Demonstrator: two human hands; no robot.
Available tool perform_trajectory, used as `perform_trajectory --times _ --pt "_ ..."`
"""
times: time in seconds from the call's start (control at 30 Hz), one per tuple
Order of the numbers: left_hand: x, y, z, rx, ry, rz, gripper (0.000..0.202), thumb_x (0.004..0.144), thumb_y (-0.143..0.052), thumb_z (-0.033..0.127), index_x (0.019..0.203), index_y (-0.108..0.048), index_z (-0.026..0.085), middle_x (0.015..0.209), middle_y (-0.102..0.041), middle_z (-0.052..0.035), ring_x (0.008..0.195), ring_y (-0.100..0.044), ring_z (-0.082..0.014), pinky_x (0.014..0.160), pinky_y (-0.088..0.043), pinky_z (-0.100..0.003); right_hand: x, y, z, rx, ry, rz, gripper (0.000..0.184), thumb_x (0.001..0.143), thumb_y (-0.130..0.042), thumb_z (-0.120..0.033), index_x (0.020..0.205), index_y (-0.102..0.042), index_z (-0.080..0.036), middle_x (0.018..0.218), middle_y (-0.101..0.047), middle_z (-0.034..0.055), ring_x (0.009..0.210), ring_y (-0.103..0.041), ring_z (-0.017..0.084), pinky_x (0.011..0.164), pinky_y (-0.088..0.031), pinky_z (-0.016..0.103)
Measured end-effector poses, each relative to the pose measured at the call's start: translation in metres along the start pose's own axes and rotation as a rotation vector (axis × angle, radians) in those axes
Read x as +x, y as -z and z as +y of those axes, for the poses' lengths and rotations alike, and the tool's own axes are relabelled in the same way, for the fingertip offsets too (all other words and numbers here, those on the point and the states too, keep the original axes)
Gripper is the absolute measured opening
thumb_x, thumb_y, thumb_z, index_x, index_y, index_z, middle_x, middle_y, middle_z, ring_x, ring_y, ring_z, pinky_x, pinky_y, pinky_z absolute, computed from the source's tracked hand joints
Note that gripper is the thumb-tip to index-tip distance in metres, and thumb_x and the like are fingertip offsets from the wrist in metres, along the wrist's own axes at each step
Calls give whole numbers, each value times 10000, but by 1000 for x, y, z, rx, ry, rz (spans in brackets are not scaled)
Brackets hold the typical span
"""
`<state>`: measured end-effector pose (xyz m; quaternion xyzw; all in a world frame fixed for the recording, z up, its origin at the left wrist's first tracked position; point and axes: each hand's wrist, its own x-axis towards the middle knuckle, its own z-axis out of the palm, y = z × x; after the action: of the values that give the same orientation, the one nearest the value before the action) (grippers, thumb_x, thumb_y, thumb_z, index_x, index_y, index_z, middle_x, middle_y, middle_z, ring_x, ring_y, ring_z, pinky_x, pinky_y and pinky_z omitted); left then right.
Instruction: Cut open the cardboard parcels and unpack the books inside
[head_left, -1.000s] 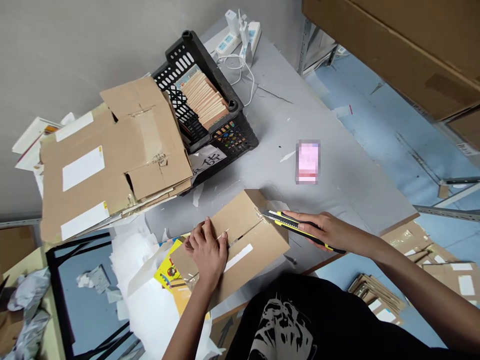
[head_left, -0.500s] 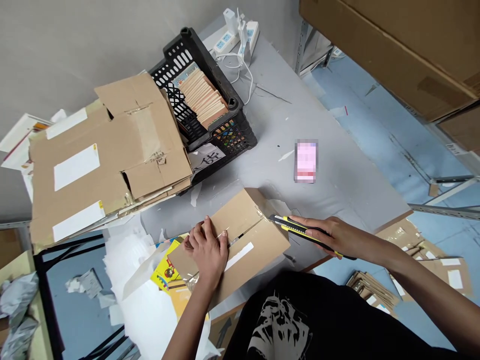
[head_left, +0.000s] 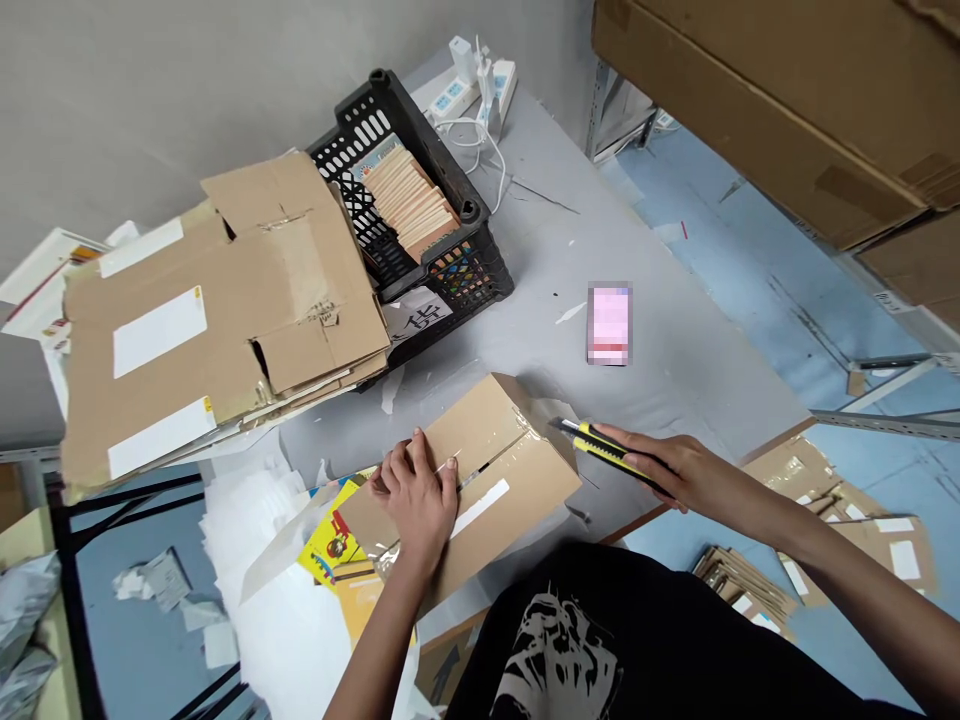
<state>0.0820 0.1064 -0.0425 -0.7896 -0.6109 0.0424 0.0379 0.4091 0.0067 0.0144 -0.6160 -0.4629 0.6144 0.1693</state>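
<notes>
A small brown cardboard box (head_left: pixel 517 480) lies at a slant near the table's front edge, clear tape along its middle seam and a white label strip on top. My left hand (head_left: pixel 420 490) rests on its left part, palm down with fingers spread. In my right hand (head_left: pixel 664 465) is a yellow and black utility knife (head_left: pixel 611 450), gripped by its handle. The knife's tip is just beyond the box's right end, close to the tape there. Under the left end of the box, a yellow printed book (head_left: pixel 331 540) pokes out.
A black plastic crate (head_left: pixel 480 250) holding a row of books stands behind the box. Left of it lie stacked flattened cartons (head_left: pixel 232 310). A phone with a blurred screen (head_left: pixel 610 325) lies on the grey table (head_left: pixel 547 290). White foam sheets (head_left: pixel 262 570) hang at the left edge.
My right hand has drawn the utility knife a little to the right, away from the end of the box. My left hand stays on the box.
</notes>
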Motion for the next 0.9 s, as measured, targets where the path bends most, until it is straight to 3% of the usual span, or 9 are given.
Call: perform_trajectory --times 0.1,0.27,0.43,0.67,0.9 --pt "0 1 1 -16 6 -2 612 900 -353 447 1413 -389 115 1286 -474 -196 1190 -401 -324 1032 -221 -500 5 -6 3 -31 29 64 521 951 -332 -471 1434 -411 -293 697 -625 -6 502 -442 104 522 -404 207" --pt "0 2 1 -25 6 14 605 901 -354 442 1412 -393 120 1275 -482 -191 1180 -407 -319 1029 -221 -498 15 -15 6 -67 73 56 490 957 -325 -421 1423 -426 -305 698 -640 -8 501 -442 104 536 -426 207" --pt "-1 1 2 -13 12 16 613 903 -345 458 1413 -396 122 1280 -479 -195 1186 -397 -330 1029 -217 -511 8 -17 10 -29 88 84 477 948 -372 -414 1394 -477 -280 720 -659 7 507 -468 95 515 -419 190" --pt "0 1 2 -15 6 23 601 906 -341 449 1409 -398 125 1262 -486 -190 1178 -404 -325 1024 -228 -507 3 -20 13 30 39 15 502 952 -363 -450 1430 -415 -307 583 -590 -36 406 -406 88 430 -367 197" --pt "0 2 3 -38 21 13 607 901 -349 444 1419 -387 129 1272 -482 -190 1174 -402 -326 1024 -223 -514 3 -25 10 12 51 76 497 956 -325 -448 1424 -424 -313 691 -644 -10 444 -431 105 474 -402 221"
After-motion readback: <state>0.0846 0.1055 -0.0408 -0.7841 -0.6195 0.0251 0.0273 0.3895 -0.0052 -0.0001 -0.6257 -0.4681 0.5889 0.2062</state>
